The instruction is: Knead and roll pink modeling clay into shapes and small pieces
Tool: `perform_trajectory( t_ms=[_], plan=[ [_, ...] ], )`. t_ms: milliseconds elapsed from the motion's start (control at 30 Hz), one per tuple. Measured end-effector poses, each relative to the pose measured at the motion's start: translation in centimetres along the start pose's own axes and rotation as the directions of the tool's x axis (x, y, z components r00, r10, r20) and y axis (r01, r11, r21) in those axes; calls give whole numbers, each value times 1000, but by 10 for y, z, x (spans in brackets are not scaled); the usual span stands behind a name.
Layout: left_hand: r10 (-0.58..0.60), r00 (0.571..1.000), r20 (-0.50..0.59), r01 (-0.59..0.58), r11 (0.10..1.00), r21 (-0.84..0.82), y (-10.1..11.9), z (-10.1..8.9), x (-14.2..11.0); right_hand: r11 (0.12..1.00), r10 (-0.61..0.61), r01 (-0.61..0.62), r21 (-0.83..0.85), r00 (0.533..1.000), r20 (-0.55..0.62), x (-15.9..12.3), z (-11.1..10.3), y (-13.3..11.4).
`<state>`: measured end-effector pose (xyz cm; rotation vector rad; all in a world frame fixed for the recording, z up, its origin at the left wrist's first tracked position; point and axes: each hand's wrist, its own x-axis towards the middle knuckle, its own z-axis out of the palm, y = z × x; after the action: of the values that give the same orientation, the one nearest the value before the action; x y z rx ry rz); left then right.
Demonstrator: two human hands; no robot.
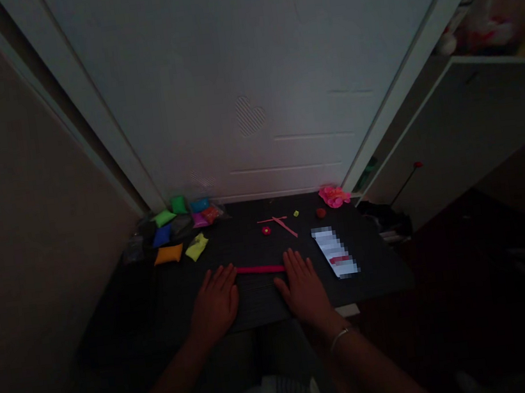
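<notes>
A long, thin red clay roll (260, 269) lies crosswise on the dark table (257, 303). Over its left end rests my left hand (217, 299), palm down with the fingers stretched out. My right hand (304, 284) lies flat on the right end, its fingers extended and thumb apart. Both ends of the roll are hidden under the fingers. Just beyond it are two thin pink sticks or tools (286, 226), one crossing the other, and a small red round piece with a pale centre (266, 231).
A lit phone (335, 251) lies right of my right hand. Coloured clay packets, including an orange one (168, 254) and a yellow one (197, 247), sit at the left. A pink ruffled flower shape (335, 196) and a small reddish lump (321, 213) are at the back right, before a white panel (245, 63).
</notes>
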<state>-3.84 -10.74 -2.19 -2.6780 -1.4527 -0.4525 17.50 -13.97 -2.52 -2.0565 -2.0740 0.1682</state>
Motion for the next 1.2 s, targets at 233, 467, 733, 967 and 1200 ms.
perform_trajectory(
  t_ms=[233, 467, 733, 967, 1200],
  plan=[
    [-31, 999, 15, 31, 1000, 0, 2, -1, -10, 1000, -6, 6, -11, 1000, 27, 2, -3, 3],
    [-89, 994, -56, 88, 996, -29, 7, -8, 26, 1000, -10, 10, 17, 1000, 1, 6, -18, 0],
    [-128, 987, 94, 127, 992, 17, 29, 20, 64, 998, 50, -55, -43, 994, -100, 35, -3, -20],
    [-159, 986, 50, 156, 987, 47, 35, 20, 22, 999, -12, 11, -40, 999, -45, -3, 1, -15],
    [-251, 965, 71, 248, 968, 47, 19, 24, 59, 995, 84, -86, -53, 996, -38, 32, -1, -9]
  ],
)
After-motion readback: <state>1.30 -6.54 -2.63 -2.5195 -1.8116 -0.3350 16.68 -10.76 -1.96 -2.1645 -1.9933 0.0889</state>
